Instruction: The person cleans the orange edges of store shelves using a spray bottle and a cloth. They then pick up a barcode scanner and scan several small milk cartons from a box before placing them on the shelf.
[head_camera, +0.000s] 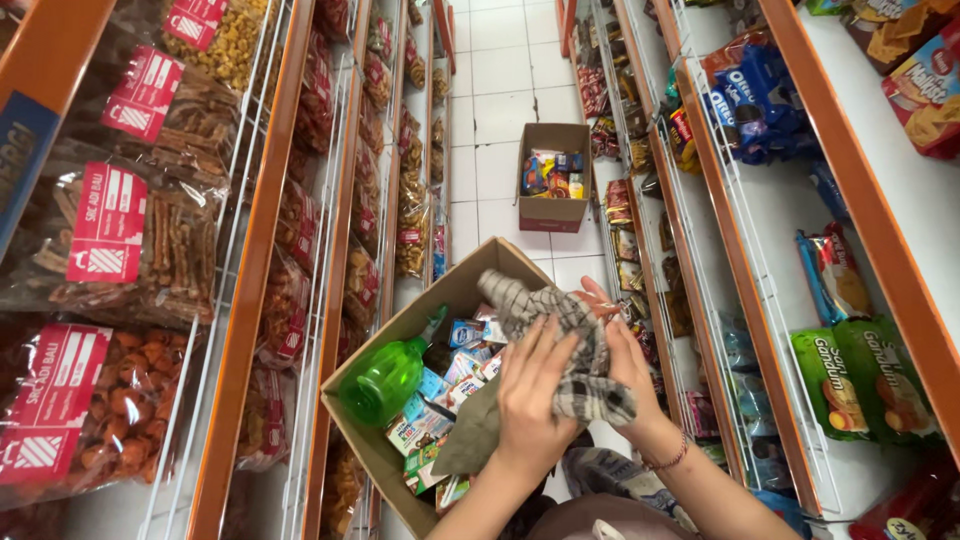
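Both hands grasp a checked grey cloth (560, 345): left hand (530, 395) clasped over it, right hand (625, 365) beneath, above a cardboard box (375, 355) of small packets, in a white-tiled shop aisle.

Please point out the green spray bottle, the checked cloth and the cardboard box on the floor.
green spray bottle (385, 378), head view, its body.
checked cloth (560, 330), head view, its middle fold.
cardboard box on the floor (551, 213), head view, its front wall.
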